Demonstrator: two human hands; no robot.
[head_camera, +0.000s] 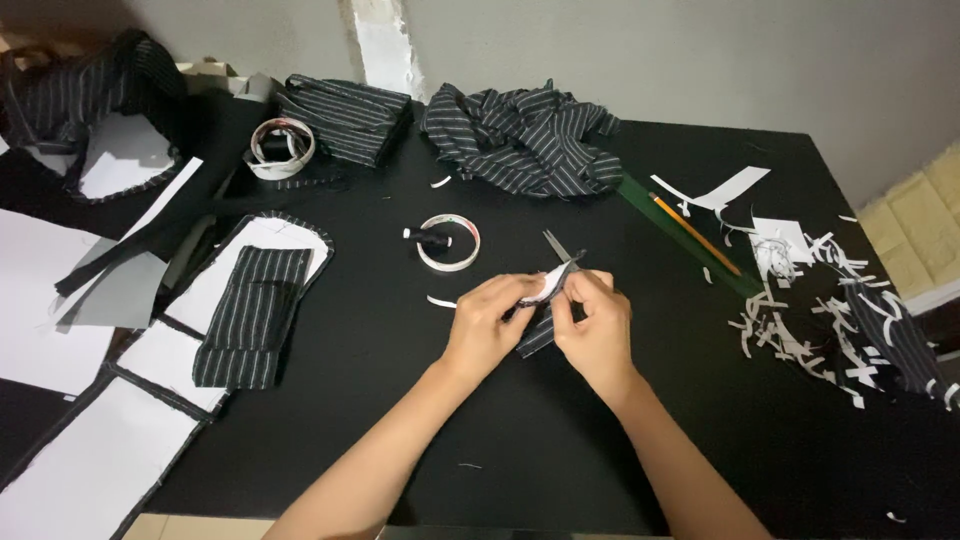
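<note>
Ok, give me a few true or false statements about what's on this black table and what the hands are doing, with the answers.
1. Both hands, left hand and right hand, pinch one small striped fabric piece. True.
2. The pencil lies left of the hands. False: it lies to their right, on the green ruler.
3. A roll of white tape sits just beyond the hands. True.
4. The scissors are held in the right hand. False: they lie on the table beyond the hands.
5. White paper scraps pile up at the right. True.

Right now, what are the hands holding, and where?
Both the left hand and right hand pinch a small striped fabric piece at its upper edge.
</note>
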